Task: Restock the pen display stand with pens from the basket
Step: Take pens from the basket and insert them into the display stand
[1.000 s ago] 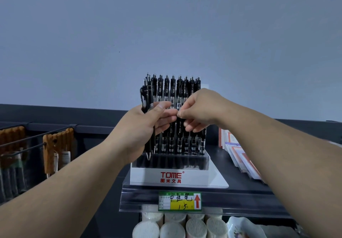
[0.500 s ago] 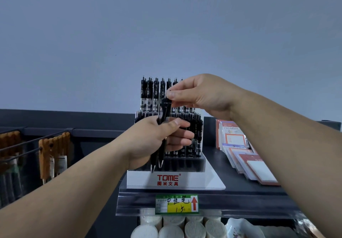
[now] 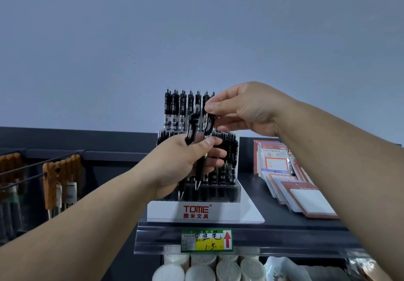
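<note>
A left hand curls around the first pen, upright before the pen display stand on a shelf. A second pen crosses the left fingers under the thumb. The right hand pinches its top between thumb and forefinger.

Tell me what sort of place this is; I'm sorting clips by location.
Most likely a stationery shop: a branded pen stand holding black pens sits on a shelf with a handwritten price tag on its edge, and packs of notepads stand beside it.
</note>
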